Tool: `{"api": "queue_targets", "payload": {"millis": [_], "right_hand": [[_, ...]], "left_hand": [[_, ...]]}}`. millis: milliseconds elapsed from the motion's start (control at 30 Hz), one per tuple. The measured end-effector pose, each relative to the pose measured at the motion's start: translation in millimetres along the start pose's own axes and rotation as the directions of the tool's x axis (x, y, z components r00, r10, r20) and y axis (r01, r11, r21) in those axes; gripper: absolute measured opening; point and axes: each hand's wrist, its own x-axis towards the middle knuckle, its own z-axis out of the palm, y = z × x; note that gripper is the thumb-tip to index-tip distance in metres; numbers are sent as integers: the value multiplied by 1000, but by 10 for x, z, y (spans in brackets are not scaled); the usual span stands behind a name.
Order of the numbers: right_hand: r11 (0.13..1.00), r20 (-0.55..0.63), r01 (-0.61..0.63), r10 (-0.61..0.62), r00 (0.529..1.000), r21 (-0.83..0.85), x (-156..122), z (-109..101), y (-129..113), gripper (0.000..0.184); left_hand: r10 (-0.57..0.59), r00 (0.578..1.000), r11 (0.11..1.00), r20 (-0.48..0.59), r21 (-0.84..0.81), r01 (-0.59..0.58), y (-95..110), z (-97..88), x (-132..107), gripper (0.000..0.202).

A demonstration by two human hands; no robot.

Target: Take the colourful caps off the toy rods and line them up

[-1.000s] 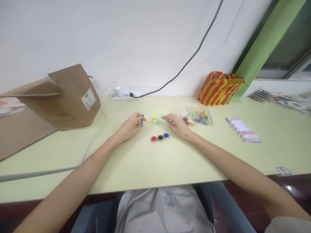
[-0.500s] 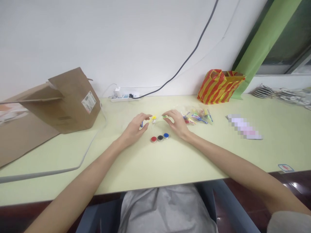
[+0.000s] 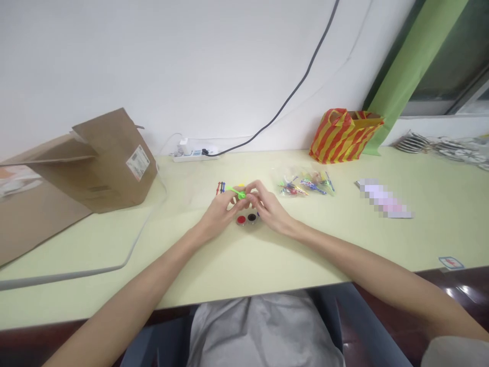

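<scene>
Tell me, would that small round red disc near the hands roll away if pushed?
Probably not: the small round red disc lies flat on the pale green table, so it would likely slide. It looks light, being so small. Pushed sideways, it would probably bump the round black disc beside it.

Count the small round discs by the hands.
2: red disc and black disc, side by side between left hand and right hand, which pinch a green piece. The right hand may hide another.
</scene>
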Motion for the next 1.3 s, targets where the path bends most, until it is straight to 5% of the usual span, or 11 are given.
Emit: {"api": "queue_targets", "payload": {"millis": [200, 467, 600, 733, 900, 1100, 1300], "right_hand": [[872, 10, 141, -154, 988, -469, -1, -47, -49, 19], [831, 158, 272, -222, 962, -486, -10, -61, -105, 22], [914, 230, 186, -106, 967, -360, 7, -141, -178, 12], [867, 296, 180, -39, 954, -466, 34, -151, -198, 6], [777, 345, 271, -74, 936, -568, 69, -83, -136, 8], [805, 319, 323, -177, 931, -497, 102, -53, -90, 11], [786, 302, 381, -258, 918, -487, 58, -62, -67, 14]], "left_hand": [[88, 996, 971, 16, 220, -89, -60, -70, 5, 17], [164, 984, 927, 74, 329, -180, -33, -111, 4, 12], [262, 952, 891, 156, 340, -301, -39, -150, 8, 11], [294, 934, 874, 204, 338, -349, -45, -164, -32, 14], [373, 918, 850, 137, 346, -397, -116, -155, -89, 20], [491, 871, 765, 27, 464, -446, -222, -167, -106, 39], [459, 887, 764, 49, 488, -422, -210, -129, -155, 38]]}}
